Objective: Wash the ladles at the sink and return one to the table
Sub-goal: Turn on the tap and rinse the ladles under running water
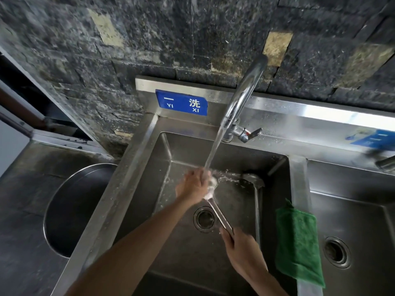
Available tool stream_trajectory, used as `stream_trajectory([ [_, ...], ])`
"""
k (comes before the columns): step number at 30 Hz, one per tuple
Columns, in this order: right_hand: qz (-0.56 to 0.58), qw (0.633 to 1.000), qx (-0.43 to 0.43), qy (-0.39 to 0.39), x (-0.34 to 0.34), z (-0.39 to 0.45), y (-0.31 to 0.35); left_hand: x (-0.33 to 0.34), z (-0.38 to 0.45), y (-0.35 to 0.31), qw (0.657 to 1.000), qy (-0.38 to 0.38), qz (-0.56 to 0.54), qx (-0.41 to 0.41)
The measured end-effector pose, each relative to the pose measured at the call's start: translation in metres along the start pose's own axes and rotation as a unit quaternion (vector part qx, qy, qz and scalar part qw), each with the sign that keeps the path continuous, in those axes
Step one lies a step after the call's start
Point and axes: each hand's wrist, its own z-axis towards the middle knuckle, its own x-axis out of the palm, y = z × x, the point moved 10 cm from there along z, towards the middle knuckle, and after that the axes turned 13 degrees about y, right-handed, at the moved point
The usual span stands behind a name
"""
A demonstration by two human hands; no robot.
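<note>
Both hands grip one ladle (pixel 215 207) under the tap beside a sign (pixel 181 102) reading "YI XI".

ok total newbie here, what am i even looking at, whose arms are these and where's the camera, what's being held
There is no machine here: these are a person's two bare arms, filmed by one wide-angle camera worn on their head, looking down into a steel sink. The tap is running. The right hand grips the handle of a ladle, holding its bowl under the stream. The left hand is at the bowl, apparently rubbing it; splashing water blurs the exact contact. A second ladle lies in the basin, untouched. A green cloth hangs over the divider to the next basin, and a blue sign is stuck on the back wall of the sink.
</note>
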Motion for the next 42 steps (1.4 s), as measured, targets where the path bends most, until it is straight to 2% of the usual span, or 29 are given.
stream_trajectory([
  [1, -0.022, 1.000, 0.000, 0.002, -0.001, -0.009, -0.004, -0.001, 0.008, 0.008, 0.998, 0.019, -0.050, -0.016],
  [3, -0.087, 0.996, -0.003, 0.013, -0.001, -0.015, -0.007, -0.004, 0.004, 0.011, 0.997, 0.023, -0.056, -0.052],
  [6, -0.147, 0.989, -0.015, 0.022, -0.001, -0.006, 0.007, 0.004, -0.013, -0.015, 0.990, -0.015, 0.134, -0.040],
  [7, -0.154, 0.988, -0.014, 0.028, -0.001, -0.003, 0.012, 0.003, -0.020, -0.022, 0.988, -0.028, 0.152, -0.022],
  [9, -0.148, 0.989, -0.014, 0.016, -0.006, -0.002, 0.013, -0.013, -0.020, -0.012, 0.996, -0.056, 0.071, -0.011],
  [12, -0.124, 0.992, 0.003, -0.021, -0.018, -0.009, 0.003, -0.027, -0.018, 0.016, 0.991, -0.095, -0.041, -0.081],
  [17, -0.130, 0.991, -0.005, -0.023, -0.035, 0.008, 0.014, -0.034, -0.023, 0.003, 0.986, -0.142, -0.067, -0.051],
  [19, -0.165, 0.986, -0.014, -0.028, -0.044, 0.007, 0.011, -0.046, -0.017, 0.018, 0.985, -0.118, -0.081, -0.097],
  [20, -0.182, 0.983, -0.015, -0.030, -0.047, 0.006, 0.008, -0.048, -0.015, 0.016, 0.988, -0.111, -0.067, -0.089],
  [23, -0.194, 0.980, -0.009, -0.030, -0.045, 0.008, 0.010, -0.038, -0.018, -0.023, 0.994, -0.100, -0.019, 0.028],
  [24, -0.181, 0.983, -0.009, -0.031, -0.043, 0.010, 0.012, -0.036, -0.016, -0.028, 0.993, -0.106, -0.004, 0.044],
  [26, -0.153, 0.988, -0.009, -0.031, -0.038, 0.013, 0.011, -0.038, -0.006, -0.015, 0.995, -0.078, -0.052, 0.026],
  [27, -0.131, 0.991, -0.010, -0.032, -0.036, 0.015, 0.005, -0.042, -0.004, -0.001, 0.996, -0.061, -0.070, -0.011],
  [30, -0.053, 0.998, 0.002, -0.016, -0.029, 0.022, -0.018, -0.041, -0.007, 0.046, 0.993, -0.034, -0.046, -0.106],
  [32, 0.001, 1.000, -0.009, -0.002, -0.024, 0.030, -0.026, -0.014, -0.014, 0.063, 0.992, 0.034, -0.035, -0.120],
  [35, 0.011, 0.999, 0.035, 0.035, -0.006, 0.046, -0.042, 0.041, -0.032, 0.081, 0.983, 0.135, -0.021, -0.123],
  [39, 0.005, 0.991, 0.094, 0.092, 0.025, 0.063, -0.062, 0.091, -0.053, 0.070, 0.976, 0.196, -0.032, -0.085],
  [42, 0.015, 0.986, 0.099, 0.133, 0.039, 0.066, -0.060, 0.109, -0.058, 0.058, 0.976, 0.208, 0.017, -0.056],
])
